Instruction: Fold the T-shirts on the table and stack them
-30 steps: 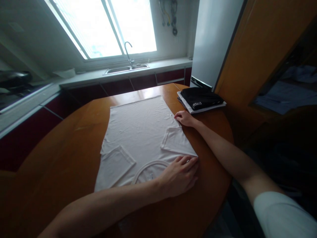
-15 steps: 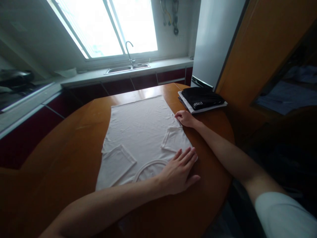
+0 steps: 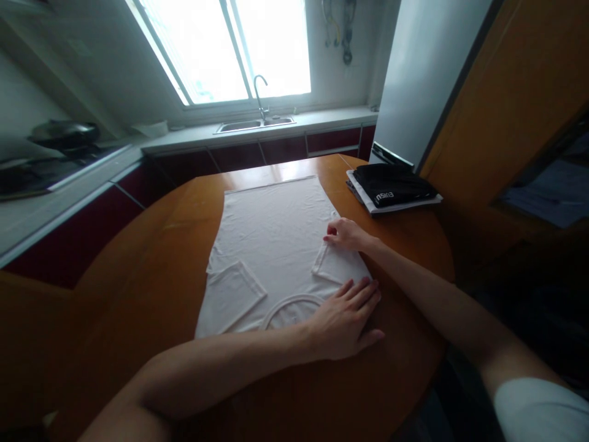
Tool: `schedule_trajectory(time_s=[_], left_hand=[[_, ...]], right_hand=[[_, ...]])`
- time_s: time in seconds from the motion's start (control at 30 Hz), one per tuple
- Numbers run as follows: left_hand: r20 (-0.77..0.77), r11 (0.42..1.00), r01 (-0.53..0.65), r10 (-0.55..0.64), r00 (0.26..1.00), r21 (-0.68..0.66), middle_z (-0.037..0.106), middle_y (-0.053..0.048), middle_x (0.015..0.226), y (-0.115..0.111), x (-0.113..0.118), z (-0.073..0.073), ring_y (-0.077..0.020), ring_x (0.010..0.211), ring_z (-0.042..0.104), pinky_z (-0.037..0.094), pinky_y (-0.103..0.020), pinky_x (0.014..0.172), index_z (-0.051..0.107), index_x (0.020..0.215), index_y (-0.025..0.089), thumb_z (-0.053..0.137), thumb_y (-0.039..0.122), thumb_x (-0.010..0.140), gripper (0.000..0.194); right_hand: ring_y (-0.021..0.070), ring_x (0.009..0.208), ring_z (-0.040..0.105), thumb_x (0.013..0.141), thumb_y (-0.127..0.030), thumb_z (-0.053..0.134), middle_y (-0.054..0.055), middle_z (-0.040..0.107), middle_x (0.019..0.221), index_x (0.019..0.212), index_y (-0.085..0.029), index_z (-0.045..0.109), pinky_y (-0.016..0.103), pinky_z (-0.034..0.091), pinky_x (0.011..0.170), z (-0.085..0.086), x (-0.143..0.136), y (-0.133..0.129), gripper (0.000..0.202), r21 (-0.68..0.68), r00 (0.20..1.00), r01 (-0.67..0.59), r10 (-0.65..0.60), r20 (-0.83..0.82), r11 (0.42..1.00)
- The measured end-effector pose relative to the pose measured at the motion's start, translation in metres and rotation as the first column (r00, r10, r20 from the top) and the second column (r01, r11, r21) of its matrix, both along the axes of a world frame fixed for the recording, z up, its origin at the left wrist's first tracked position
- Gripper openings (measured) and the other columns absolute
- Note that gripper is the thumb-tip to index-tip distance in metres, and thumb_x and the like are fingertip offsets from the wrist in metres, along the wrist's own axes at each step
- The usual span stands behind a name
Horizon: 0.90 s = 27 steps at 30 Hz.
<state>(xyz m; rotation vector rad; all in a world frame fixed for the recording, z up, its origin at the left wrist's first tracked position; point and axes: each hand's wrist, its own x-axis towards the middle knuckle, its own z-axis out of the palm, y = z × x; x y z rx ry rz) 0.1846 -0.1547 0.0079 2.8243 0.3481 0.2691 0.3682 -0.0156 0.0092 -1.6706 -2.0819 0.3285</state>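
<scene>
A white T-shirt (image 3: pixel 276 233) lies spread on the round wooden table (image 3: pixel 184 221), its collar toward me and both sleeves folded inward over the body. My left hand (image 3: pixel 345 319) rests flat with fingers stretched on the shirt's right shoulder, beside the collar. Farther up the same side, my right hand (image 3: pixel 348 234) is closed with fingertips pinched at the upper edge of the folded right sleeve. My left forearm covers part of the shirt's near edge.
A stack of folded clothes with a black garment (image 3: pixel 391 183) on top sits at the table's right side. Behind stand a counter with a sink (image 3: pixel 255 124), a stove with a pan (image 3: pixel 64 132) at left, and a tall pale refrigerator (image 3: pixel 423 73) at right.
My right hand has moved from the shirt's side edge toward me and inward, onto the folded sleeve. My left hand stays flat on the shoulder. The view has shifted slightly left.
</scene>
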Motion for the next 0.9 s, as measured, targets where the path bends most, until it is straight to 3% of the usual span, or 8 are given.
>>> schedule_trajectory(time_s=[0.2, 0.33, 0.43, 0.6, 0.73, 0.83, 0.9], left_hand=[[0.003, 1.000, -0.005, 0.005, 1.000, 0.022, 0.034, -0.017, 0.162, -0.004, -0.001, 0.005, -0.0286, 0.153, 0.024, 0.021, -0.046, 0.125, 0.038, 0.152, 0.009, 0.038, 0.054, 0.103, 0.066], [0.008, 1.000, -0.001, 0.001, 1.000, 0.016, 0.035, -0.017, 0.161, -0.004, -0.001, 0.007, -0.0289, 0.152, 0.025, 0.021, -0.047, 0.125, 0.037, 0.153, 0.009, 0.037, 0.054, 0.103, 0.067], [0.011, 1.000, 0.012, -0.012, 1.000, -0.009, 0.034, -0.018, 0.161, -0.003, -0.002, 0.008, -0.0291, 0.152, 0.025, 0.020, -0.046, 0.125, 0.037, 0.153, 0.007, 0.035, 0.054, 0.104, 0.068], [0.050, 0.998, 0.019, -0.016, 0.999, -0.061, 0.037, -0.018, 0.160, -0.002, -0.002, 0.011, -0.0299, 0.152, 0.027, 0.022, -0.047, 0.124, 0.038, 0.153, 0.007, 0.038, 0.054, 0.103, 0.068], [0.139, 0.995, 0.043, -0.030, 0.990, -0.093, 0.050, -0.018, 0.151, -0.001, -0.002, 0.027, -0.0297, 0.144, 0.041, 0.033, -0.044, 0.120, 0.045, 0.149, 0.011, 0.044, 0.051, 0.102, 0.062], [0.141, 0.989, 0.069, -0.050, 0.989, -0.128, 0.066, -0.016, 0.132, 0.003, -0.006, 0.048, -0.0269, 0.123, 0.063, 0.046, -0.038, 0.107, 0.056, 0.139, 0.014, 0.046, 0.049, 0.103, 0.051], [0.090, 0.986, 0.071, -0.058, 0.994, -0.150, 0.072, -0.013, 0.121, 0.011, -0.012, 0.065, -0.0246, 0.110, 0.069, 0.051, -0.033, 0.096, 0.063, 0.132, 0.018, 0.047, 0.045, 0.103, 0.043]], right_hand=[[0.0138, 0.065, 0.060, 0.078, -0.017, 0.071, 0.001, 0.069, 0.072, 0.079, -0.017, 0.069, 0.023, 0.042, 0.061, -0.008, 0.012, 0.008, 0.002, -0.036, 0.962, -0.123, 0.111, -0.249, 0.992], [0.0141, 0.066, 0.062, 0.077, -0.024, 0.071, 0.000, 0.070, 0.074, 0.097, -0.016, 0.070, 0.024, 0.046, 0.064, -0.011, 0.018, 0.011, 0.021, -0.017, 0.877, -0.197, 0.168, -0.451, 0.980], [0.0154, 0.068, 0.063, 0.075, -0.025, 0.073, 0.000, 0.070, 0.074, 0.098, -0.017, 0.071, 0.026, 0.048, 0.068, -0.018, 0.018, 0.013, 0.025, 0.028, 0.870, -0.196, 0.186, -0.457, 0.980], [0.0169, 0.071, 0.063, 0.076, -0.027, 0.075, 0.002, 0.071, 0.080, 0.096, -0.018, 0.072, 0.029, 0.049, 0.071, -0.023, 0.016, 0.016, 0.022, 0.131, 0.924, -0.113, 0.153, -0.351, 0.985], [0.0176, 0.071, 0.062, 0.086, -0.029, 0.065, 0.004, 0.071, 0.082, 0.090, -0.018, 0.072, 0.030, 0.047, 0.070, -0.018, 0.023, 0.016, 0.013, 0.239, 0.952, 0.007, 0.066, -0.298, 0.971], [0.0182, 0.072, 0.062, 0.088, -0.028, 0.061, 0.005, 0.071, 0.083, 0.088, -0.018, 0.072, 0.030, 0.047, 0.070, -0.018, 0.028, 0.016, 0.015, 0.282, 0.960, 0.033, 0.048, -0.276, 0.959], [0.0187, 0.075, 0.063, 0.088, -0.027, 0.060, 0.005, 0.072, 0.086, 0.088, -0.018, 0.073, 0.029, 0.047, 0.071, -0.019, 0.029, 0.017, 0.015, 0.285, 0.960, 0.025, 0.057, -0.275, 0.958]])
